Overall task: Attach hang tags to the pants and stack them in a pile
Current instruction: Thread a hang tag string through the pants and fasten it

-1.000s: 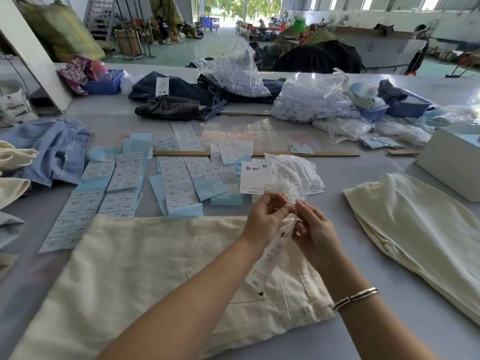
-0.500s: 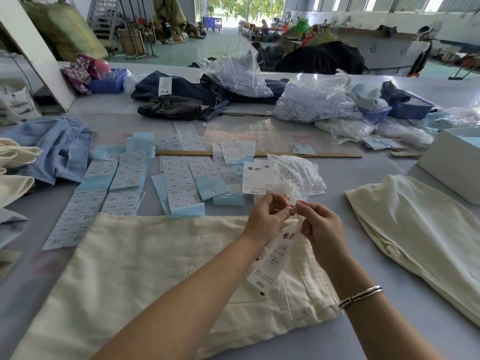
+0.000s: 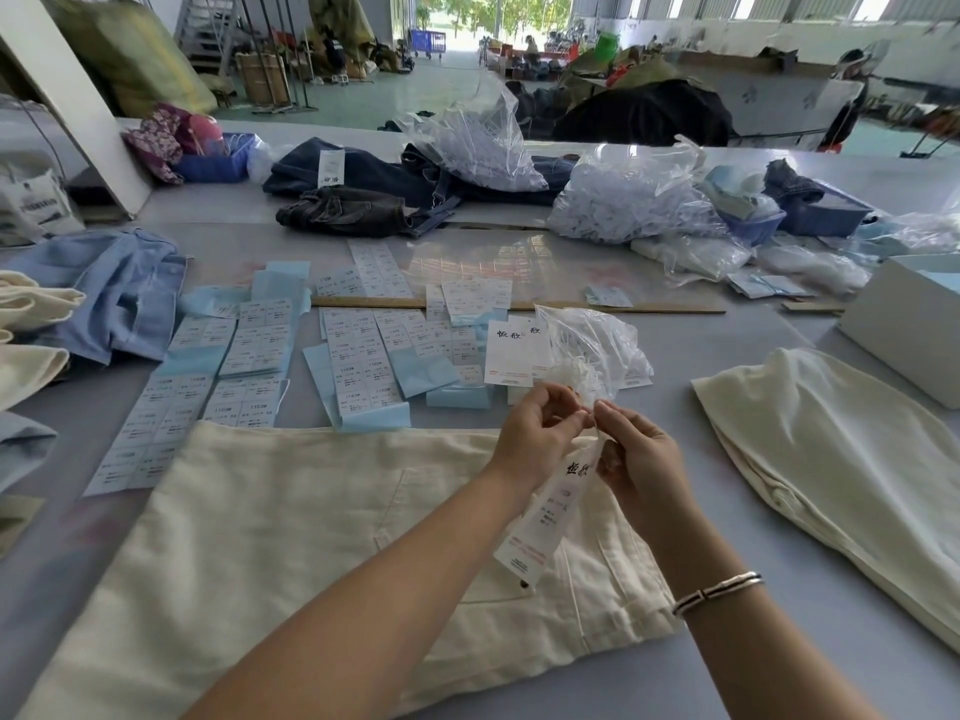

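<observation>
Grey table (image 3: 779, 667) in a warehouse; both hands (image 3: 587, 444) pinch a hang tag (image 3: 545, 517) above cream pants (image 3: 291, 532)

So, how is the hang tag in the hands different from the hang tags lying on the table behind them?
The held hang tag hangs tilted in the air above the cream pants, pinched at its top by the left hand and right hand; the loose hang tags lie flat on the table, untouched. The held one is seen at a slant and looks narrow; the loose ones face up. Both are white with black characters on top.
</observation>
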Motion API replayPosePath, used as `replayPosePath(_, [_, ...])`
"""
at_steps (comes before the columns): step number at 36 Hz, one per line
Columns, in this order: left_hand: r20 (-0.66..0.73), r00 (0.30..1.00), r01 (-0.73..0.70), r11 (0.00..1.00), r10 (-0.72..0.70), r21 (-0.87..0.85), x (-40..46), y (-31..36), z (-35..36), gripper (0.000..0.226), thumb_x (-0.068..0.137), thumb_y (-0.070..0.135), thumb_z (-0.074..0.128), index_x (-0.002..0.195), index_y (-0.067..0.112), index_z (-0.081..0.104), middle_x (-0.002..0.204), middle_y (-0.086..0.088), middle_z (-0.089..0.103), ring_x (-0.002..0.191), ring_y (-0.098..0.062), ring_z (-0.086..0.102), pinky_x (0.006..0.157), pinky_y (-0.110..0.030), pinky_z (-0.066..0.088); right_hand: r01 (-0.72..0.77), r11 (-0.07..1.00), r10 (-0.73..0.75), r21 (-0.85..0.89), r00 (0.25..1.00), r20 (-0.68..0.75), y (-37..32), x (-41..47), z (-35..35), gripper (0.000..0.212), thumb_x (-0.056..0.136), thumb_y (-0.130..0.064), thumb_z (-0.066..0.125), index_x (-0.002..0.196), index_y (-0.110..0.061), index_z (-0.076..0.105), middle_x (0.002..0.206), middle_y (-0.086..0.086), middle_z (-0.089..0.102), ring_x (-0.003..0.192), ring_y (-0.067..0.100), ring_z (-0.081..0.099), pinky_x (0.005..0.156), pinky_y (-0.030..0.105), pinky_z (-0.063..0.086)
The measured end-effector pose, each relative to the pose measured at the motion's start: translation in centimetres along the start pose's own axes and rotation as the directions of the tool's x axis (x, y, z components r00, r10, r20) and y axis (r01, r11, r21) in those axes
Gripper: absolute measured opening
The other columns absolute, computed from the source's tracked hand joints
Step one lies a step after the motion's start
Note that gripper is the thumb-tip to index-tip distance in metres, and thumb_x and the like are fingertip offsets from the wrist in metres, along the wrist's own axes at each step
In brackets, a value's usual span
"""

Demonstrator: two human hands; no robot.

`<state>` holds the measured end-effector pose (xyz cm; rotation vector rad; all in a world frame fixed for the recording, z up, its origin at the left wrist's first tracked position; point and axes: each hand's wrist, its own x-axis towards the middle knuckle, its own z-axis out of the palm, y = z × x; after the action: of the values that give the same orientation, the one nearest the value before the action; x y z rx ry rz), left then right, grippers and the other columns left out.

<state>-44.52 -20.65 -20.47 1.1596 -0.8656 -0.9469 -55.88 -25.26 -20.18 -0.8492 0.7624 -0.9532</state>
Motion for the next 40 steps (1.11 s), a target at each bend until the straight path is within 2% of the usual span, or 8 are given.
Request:
replayPosePath(2, [-0.004,1.000,-0.001,1.000,0.001,0.016,-0.01,0.05,0.06,0.021,0.090,0.000,0.061,0.082,0.019,0.056,0.078,0.001,0.062,0.078,-0.009,0.066,0.075,-0.023,0.054,0.019,1.000,-0.019,-0.006,1.000,-0.006,0.01,0.00,0.04,0.013,0.067,-0.020,0.075,0.077,-0.012,0.076,0.060,0.002,0.064,0.039,0.006,0.040,0.041,0.017,0.040])
replayPosePath(5, [-0.012,1.000,0.016,1.000,-0.016,0.007,-0.07,0.15,0.16,0.021,0.090,0.002,0.062,0.081,0.020,0.056,0.081,-0.001,0.063,0.084,-0.015,0.066,0.083,-0.034,0.054,0.031,1.000,-0.031,0.003,1.000,-0.007,0.01,-0.01,0.03,0.012,0.067,-0.020,0.075,0.075,-0.012,0.076,0.068,0.005,0.068,0.039,0.005,0.041,0.040,0.017,0.040])
replayPosePath(10, [-0.037,0.999,0.011,1.000,-0.011,0.001,-0.16,0.43,0.31,0.021,0.091,0.001,0.060,0.081,0.019,0.056,0.088,-0.010,0.064,0.089,-0.021,0.064,0.089,-0.040,0.052,-0.054,0.994,0.053,0.092,0.998,0.012,0.26,0.09,-0.10,0.026,0.072,-0.021,0.073,0.093,-0.007,0.071,0.079,0.004,0.069,0.041,0.007,0.036,0.045,0.018,0.036])
replayPosePath(14, [-0.039,0.999,0.017,1.000,-0.017,0.004,-0.26,0.46,0.28,0.020,0.091,0.000,0.059,0.082,0.018,0.055,0.087,-0.010,0.062,0.088,-0.022,0.064,0.088,-0.040,0.052,-0.077,0.991,0.072,0.110,0.996,0.049,0.46,0.10,-0.18,0.028,0.075,-0.021,0.070,0.099,-0.005,0.069,0.073,0.002,0.066,0.042,0.007,0.035,0.052,0.021,0.034])
replayPosePath(19, [-0.037,0.999,0.021,1.000,-0.021,0.002,-0.31,0.35,0.37,0.020,0.091,-0.001,0.059,0.082,0.016,0.055,0.085,-0.009,0.061,0.088,-0.024,0.062,0.091,-0.045,0.052,-0.072,0.990,0.066,0.123,0.996,0.052,0.52,0.20,-0.14,0.027,0.075,-0.021,0.071,0.097,-0.005,0.069,0.062,0.001,0.060,0.041,0.007,0.035,0.049,0.020,0.038])
replayPosePath(29, [-0.063,0.998,0.004,0.999,0.000,0.050,0.04,-0.21,0.44,0.020,0.089,0.001,0.062,0.081,0.019,0.056,0.076,0.001,0.061,0.079,-0.017,0.061,0.082,-0.036,0.052,-0.040,0.997,0.038,0.068,0.999,0.030,0.63,0.14,-0.15,0.028,0.070,-0.024,0.073,0.092,-0.008,0.070,0.059,0.000,0.058,0.040,0.006,0.036,0.050,0.022,0.037])
replayPosePath(36, [-0.057,0.998,0.007,0.999,-0.004,0.047,0.10,-0.01,0.52,0.018,0.089,0.004,0.064,0.081,0.019,0.056,0.079,-0.002,0.061,0.081,-0.018,0.062,0.082,-0.036,0.052,-0.061,0.987,0.050,0.149,0.996,0.076,0.69,0.25,-0.21,0.027,0.077,-0.021,0.069,0.098,-0.004,0.066,0.061,0.001,0.057,0.042,0.007,0.033,0.044,0.018,0.034])
replayPosePath(40, [-0.048,0.999,-0.001,0.994,0.007,0.113,0.13,-0.02,0.45,0.019,0.089,0.006,0.065,0.081,0.021,0.056,0.078,0.000,0.062,0.082,-0.018,0.064,0.084,-0.038,0.054,-0.049,0.993,0.046,0.104,0.998,0.035,0.74,0.25,-0.18,0.024,0.071,-0.021,0.073,0.091,-0.007,0.071,0.063,0.001,0.060,0.041,0.007,0.036,0.042,0.018,0.037])
